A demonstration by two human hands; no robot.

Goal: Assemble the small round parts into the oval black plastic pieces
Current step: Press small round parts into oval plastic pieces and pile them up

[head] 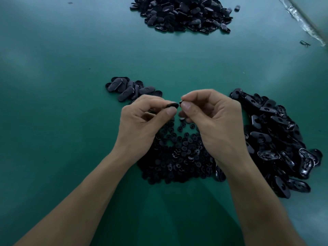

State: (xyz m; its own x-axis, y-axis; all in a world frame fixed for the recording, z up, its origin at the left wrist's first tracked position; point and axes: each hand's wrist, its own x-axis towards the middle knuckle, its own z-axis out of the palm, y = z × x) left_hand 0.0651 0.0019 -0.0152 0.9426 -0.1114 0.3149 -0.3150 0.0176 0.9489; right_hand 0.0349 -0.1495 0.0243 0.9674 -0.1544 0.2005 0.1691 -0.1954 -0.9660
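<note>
My left hand (pixel 142 118) pinches an oval black plastic piece (pixel 171 105) between thumb and forefinger, edge-on to the camera. My right hand (pixel 211 114) pinches a small round part (pixel 181 102) right beside the oval piece's end; the two nearly touch. Both hands hover above a heap of small round parts (pixel 179 155) on the green table.
A pile of oval pieces (pixel 276 139) lies to the right of my right hand. A small group of oval pieces (pixel 127 88) sits just beyond my left hand. A large heap of oval pieces (pixel 182 13) lies at the far table edge. A pale strip (pixel 301 20) runs along the top right.
</note>
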